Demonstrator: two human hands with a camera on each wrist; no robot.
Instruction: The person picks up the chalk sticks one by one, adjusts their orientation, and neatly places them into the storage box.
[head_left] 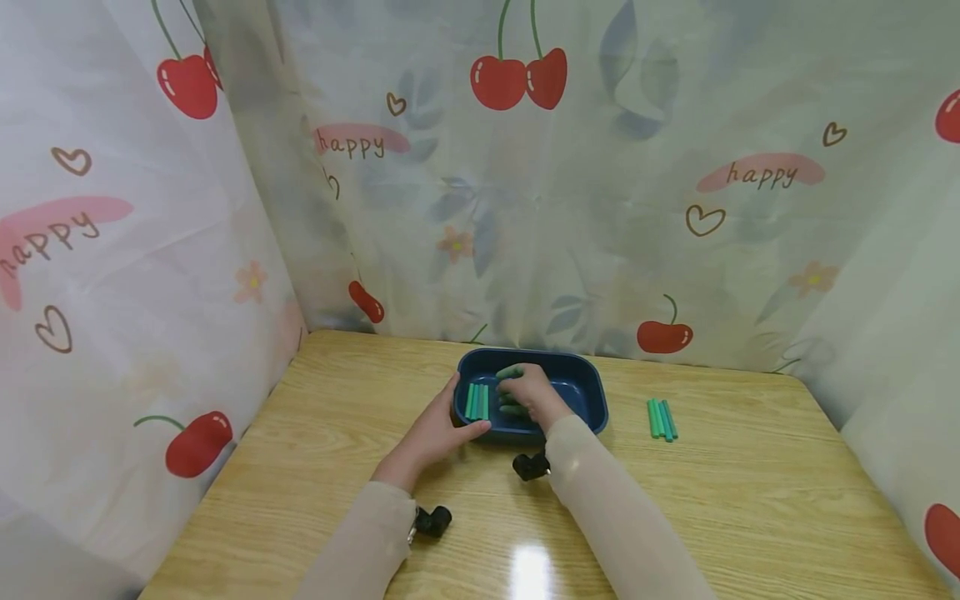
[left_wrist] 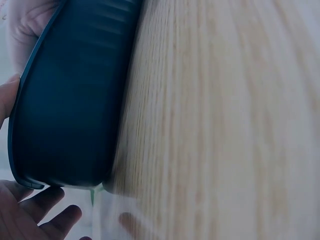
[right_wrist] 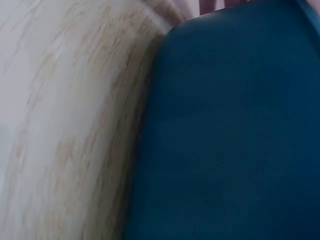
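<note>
A dark blue plastic tub [head_left: 592, 417] stands on the wooden table. My left hand [head_left: 437, 431] holds its left end, thumb over the front rim and fingers along the end wall. In the left wrist view, those spread fingers [left_wrist: 35, 207] reach round the corner. Several green sticks [head_left: 477, 402] lie side by side in the tub's left part, next to my left thumb. My right hand [head_left: 527, 390] reaches over the front rim into the tub, its loosely bent, green-tinted fingers apart, just right of the sticks. No stick shows between these fingers.
Several more green sticks [head_left: 662, 419] lie together on the table [head_left: 750, 492], right of the tub. A curtain [head_left: 540, 208] with cherries hangs behind and at both sides. Small black devices [head_left: 433, 522] are strapped at both wrists.
</note>
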